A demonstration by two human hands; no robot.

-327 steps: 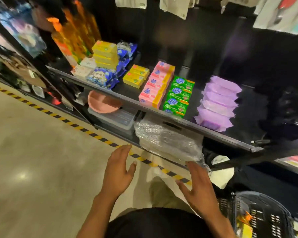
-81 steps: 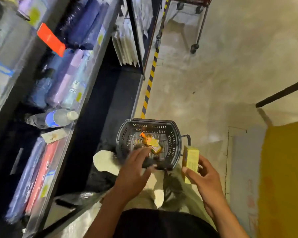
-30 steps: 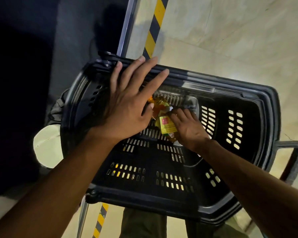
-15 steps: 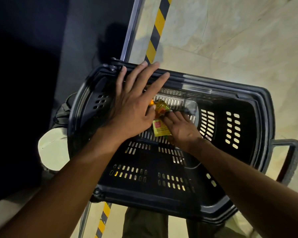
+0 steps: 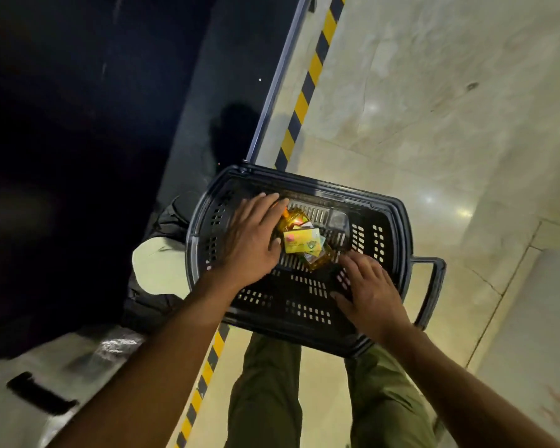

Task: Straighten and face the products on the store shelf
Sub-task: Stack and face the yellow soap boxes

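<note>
Looking down, we see a black perforated plastic shopping basket (image 5: 307, 313) standing on the pale glossy stone floor (image 5: 434, 108), between our olive trousers (image 5: 265, 399) and a yellow-and-black hazard stripe (image 5: 307, 88). Its products lie together on the basket's bottom, towards the far side and about midway across. Uppermost is a small flat yellow packet (image 5: 301, 242) with a shiny face, a pink mark at its left end and a green emblem at its right. Its long axis runs almost straight across the basket, the right end tipped slightly away from us, with the printed face up. Under it lies a clear bottle of amber liquid (image 5: 319, 260), resting on its side. Its long axis runs diagonally from far left to near right, and what looks like an orange cap points to the far left corner, partly hidden. Our left hand (image 5: 249, 244) lies palm down inside the basket on its left, fingers straight and spread, thumb tip just beside the packet's left edge, its grip released. Our right hand (image 5: 372, 295) hovers flat over the near right part, fingers extended near the bottle's lower end, its grip likewise released and holding nothing. A black loop handle (image 5: 440, 273) juts from the basket's right side.
</note>
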